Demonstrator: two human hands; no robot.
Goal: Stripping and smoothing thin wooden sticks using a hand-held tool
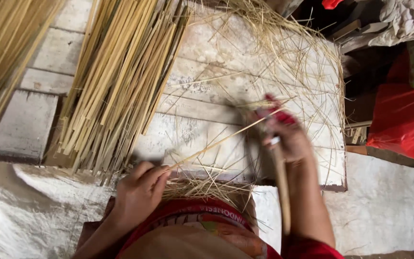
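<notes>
My left hand (139,191) pinches the near end of a thin bamboo strip (216,142) that runs up and to the right. My right hand (287,139), blurred with motion, grips a knife with a long wooden handle (281,192) and works its dark blade against the strip's far end. A red wrap covers some of the fingers of that hand. Thin shavings (202,184) lie in a heap between my hands, at the near edge of a pale wooden board (207,62).
A thick bundle of split bamboo strips (116,81) lies on the left of the board, with another bundle (5,52) at the far left. Fine loose fibres (303,62) spread over the board's right side. A red plastic bag (406,120) sits right. White sacking (34,211) covers the floor.
</notes>
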